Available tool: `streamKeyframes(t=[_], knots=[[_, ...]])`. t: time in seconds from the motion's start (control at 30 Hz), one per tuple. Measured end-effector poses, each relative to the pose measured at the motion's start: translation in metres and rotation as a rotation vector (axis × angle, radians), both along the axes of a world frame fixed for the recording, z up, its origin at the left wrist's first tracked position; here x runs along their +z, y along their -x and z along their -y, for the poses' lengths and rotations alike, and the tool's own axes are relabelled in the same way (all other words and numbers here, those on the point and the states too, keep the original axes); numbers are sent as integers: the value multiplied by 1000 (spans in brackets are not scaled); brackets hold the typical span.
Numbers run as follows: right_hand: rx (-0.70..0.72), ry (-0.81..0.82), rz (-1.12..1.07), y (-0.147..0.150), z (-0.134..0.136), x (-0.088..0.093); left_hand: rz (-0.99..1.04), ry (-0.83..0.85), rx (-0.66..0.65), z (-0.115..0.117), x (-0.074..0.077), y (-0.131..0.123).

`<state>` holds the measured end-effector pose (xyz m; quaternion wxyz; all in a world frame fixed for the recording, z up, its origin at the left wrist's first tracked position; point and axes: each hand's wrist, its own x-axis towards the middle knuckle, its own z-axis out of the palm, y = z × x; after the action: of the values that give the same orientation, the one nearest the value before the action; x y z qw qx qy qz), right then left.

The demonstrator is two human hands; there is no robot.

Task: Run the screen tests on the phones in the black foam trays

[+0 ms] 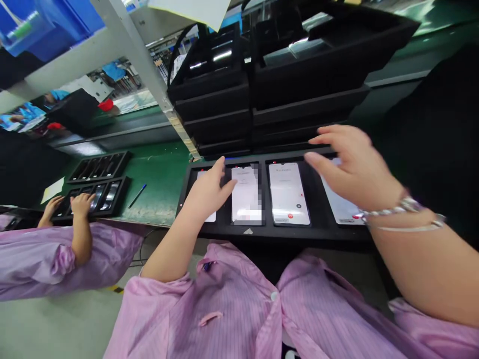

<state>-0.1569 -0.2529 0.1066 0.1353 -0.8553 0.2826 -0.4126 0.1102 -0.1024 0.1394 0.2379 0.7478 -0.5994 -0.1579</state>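
"Under the left hand (209,192), what is lying there?"

"The first phone (211,218), partly hidden, is lying in a long black tray (224,231). Just beyond the thumb, the second phone (244,199) is resting face up."

"Is that hand holding anything?"

"Nothing that I am seeing. Its thumb is standing apart from the fingers; whether a fingertip is touching the glass, I cannot tell."

"And the right hand (346,167)?"

"It is hovering over the fourth phone (339,207), holding nothing, its thumb and fingers leaving a wide gap. Between the two hands, the third phone (287,192) is showing a lit screen."

"Why are the phones sitting like that?"

"Each seems to be occupying its own slot, probably so they are not rubbing together. Screens are facing up, presumably keeping the glass within reach of either hand."

"What is standing beyond the hands?"

"Stacked black trays (309,112), likely saving room on the worktop (159,162). Out past the left hand, a pen (137,196) is lying, and farther off a co-worker's hand (80,203) is reaching over another tray (121,198)."
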Motion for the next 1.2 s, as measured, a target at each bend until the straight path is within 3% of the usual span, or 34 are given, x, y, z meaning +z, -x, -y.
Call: streamKeyframes(t=[0.07, 0.13, 0.2, 0.3, 0.4, 0.5, 0.7, 0.77, 0.83, 0.97, 1.2], knots=[[-24, 31, 59, 17, -29, 19, 197, 142, -156, -27, -1, 11], [48, 30, -13, 33, -58, 26, 329, 223, -311, -51, -7, 23], [139, 33, -96, 44, -78, 17, 391, 254, -361, -69, -18, 32], [209, 17, -168, 51, -93, -12, 426, 257, -309, -79, -38, 39], [179, 6, -217, 49, -98, -38, 458, 245, -240, -76, -49, 43], [135, 44, -259, 42, -100, -48, 480, 188, -202, -69, -50, 46], [104, 71, -265, 36, -101, -44, 517, 91, -219, -62, -46, 52], [120, 36, -218, 46, -99, -40, 535, 94, -203, -60, -47, 52], [47, 9, -120, 61, -95, -37, 548, 108, -198, -58, -49, 52], [-230, 7, -44, 94, -84, -37, 543, 192, -205, -55, -54, 51], [-240, 25, -242, 109, -76, -56, 358, 512, -96, -86, -41, 20]])
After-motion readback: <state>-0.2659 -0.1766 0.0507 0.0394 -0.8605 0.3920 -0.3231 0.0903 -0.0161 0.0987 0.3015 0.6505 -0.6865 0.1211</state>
